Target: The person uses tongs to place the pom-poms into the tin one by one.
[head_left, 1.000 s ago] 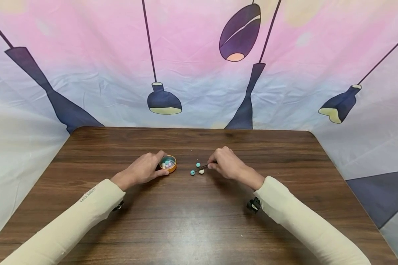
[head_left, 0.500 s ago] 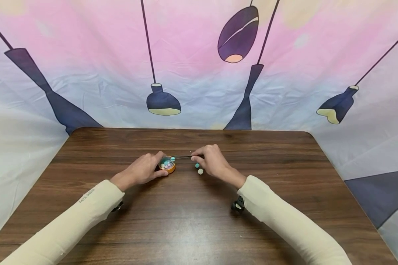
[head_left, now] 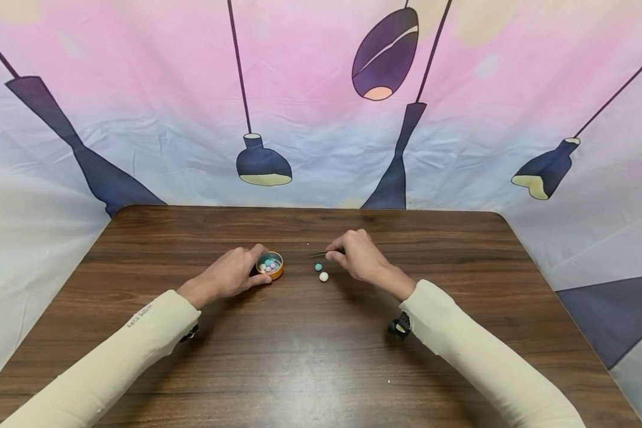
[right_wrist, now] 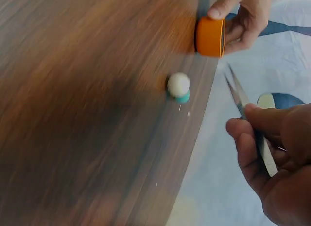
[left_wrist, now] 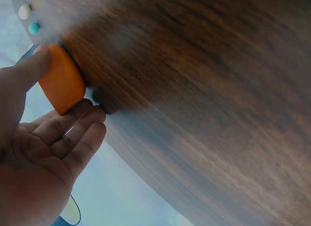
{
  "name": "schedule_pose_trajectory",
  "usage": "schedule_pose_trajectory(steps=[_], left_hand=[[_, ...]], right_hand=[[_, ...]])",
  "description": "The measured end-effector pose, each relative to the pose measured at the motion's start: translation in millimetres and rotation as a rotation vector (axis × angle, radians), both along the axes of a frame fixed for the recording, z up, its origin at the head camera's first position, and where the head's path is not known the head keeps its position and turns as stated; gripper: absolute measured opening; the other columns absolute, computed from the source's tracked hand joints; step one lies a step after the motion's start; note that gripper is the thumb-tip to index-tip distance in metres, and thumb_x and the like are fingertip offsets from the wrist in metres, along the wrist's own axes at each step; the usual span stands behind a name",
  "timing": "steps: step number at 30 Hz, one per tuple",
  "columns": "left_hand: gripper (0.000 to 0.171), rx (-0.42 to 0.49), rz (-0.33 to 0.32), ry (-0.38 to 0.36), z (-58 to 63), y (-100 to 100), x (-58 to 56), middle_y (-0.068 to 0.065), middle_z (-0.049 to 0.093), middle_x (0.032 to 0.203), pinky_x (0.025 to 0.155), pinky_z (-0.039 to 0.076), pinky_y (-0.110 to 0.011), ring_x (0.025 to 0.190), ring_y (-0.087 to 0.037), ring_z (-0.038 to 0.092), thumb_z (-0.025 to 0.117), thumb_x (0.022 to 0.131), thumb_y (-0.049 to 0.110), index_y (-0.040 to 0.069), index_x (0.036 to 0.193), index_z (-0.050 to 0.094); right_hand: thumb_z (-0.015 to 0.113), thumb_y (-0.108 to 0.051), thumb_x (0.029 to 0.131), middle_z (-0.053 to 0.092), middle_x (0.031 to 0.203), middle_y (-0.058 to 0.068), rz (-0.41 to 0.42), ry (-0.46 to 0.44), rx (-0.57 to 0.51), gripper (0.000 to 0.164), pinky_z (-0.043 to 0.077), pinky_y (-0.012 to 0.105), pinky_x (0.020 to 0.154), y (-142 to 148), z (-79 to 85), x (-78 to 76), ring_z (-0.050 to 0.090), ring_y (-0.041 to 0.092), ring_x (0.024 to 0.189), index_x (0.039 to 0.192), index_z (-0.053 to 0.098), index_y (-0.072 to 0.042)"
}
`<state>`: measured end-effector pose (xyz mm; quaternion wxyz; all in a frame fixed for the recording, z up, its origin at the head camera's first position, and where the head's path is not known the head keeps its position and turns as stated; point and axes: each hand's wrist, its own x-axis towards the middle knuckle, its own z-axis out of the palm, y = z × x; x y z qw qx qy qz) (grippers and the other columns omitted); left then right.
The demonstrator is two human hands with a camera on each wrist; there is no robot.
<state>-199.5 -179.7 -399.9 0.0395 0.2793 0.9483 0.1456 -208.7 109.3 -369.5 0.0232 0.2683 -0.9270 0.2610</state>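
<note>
My left hand [head_left: 232, 271] holds a small round orange tin [head_left: 277, 273] between thumb and fingers on the table. Several small balls [head_left: 268, 266] in pale colours and turquoise lie inside it. In my right hand [head_left: 362, 258] I pinch a pair of tweezers [right_wrist: 240, 97]; the tips stand slightly apart with nothing between them. Below the tips in the head view, a turquoise ball [head_left: 318, 267] and a white ball [head_left: 323, 277] sit on the table, right of the tin. In the right wrist view the white ball partly covers the turquoise one.
The brown wood-grain table [head_left: 299, 356] reaches back to a hanging cloth [head_left: 321, 160] printed with lamps. Tiny white specks [head_left: 389, 381] dot the tabletop. A dark band with a device [head_left: 400, 326] is on my right wrist.
The tweezers carried a turquoise ball from the table over to the tin, and it is out of their tips now. My right hand has drawn back rightward; the left keeps its place.
</note>
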Motion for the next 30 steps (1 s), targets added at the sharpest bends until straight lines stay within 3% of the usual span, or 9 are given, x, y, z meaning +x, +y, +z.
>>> schedule_pose_trajectory(steps=[6,18,30], left_hand=[[0.052,-0.005,0.01,-0.005,-0.5,-2,0.9,-0.014,0.069,0.095,0.065,0.055,-0.032,0.077,-0.018,0.068,0.074,0.089,0.032,-0.001,0.123,0.052],[0.052,-0.001,0.008,0.001,-1.9,-4,1.7,-0.014,0.069,0.095,0.066,0.056,-0.032,0.078,-0.018,0.068,0.074,0.089,0.032,-0.001,0.124,0.052],[0.051,0.019,-0.01,0.018,1.2,-1,2.3,-0.013,0.07,0.094,0.064,0.054,-0.031,0.077,-0.018,0.068,0.074,0.089,0.031,0.0,0.123,0.053]], right_hand=[[0.072,-0.014,0.091,0.077,0.09,0.006,-0.016,-0.008,0.068,0.013,0.051,0.027,0.061,16,-3.0,-0.8,0.068,0.009,0.068,0.097,0.079,-0.007],[0.072,-0.013,0.09,0.077,0.087,0.005,-0.021,-0.026,0.099,0.01,0.042,0.023,0.056,22,-12.5,-1.8,0.057,0.005,0.058,0.092,0.08,-0.008],[0.072,-0.014,0.09,0.077,0.089,0.006,-0.032,-0.004,0.068,0.011,0.054,0.029,0.063,10,-7.3,-4.5,0.068,0.01,0.069,0.094,0.08,-0.007]])
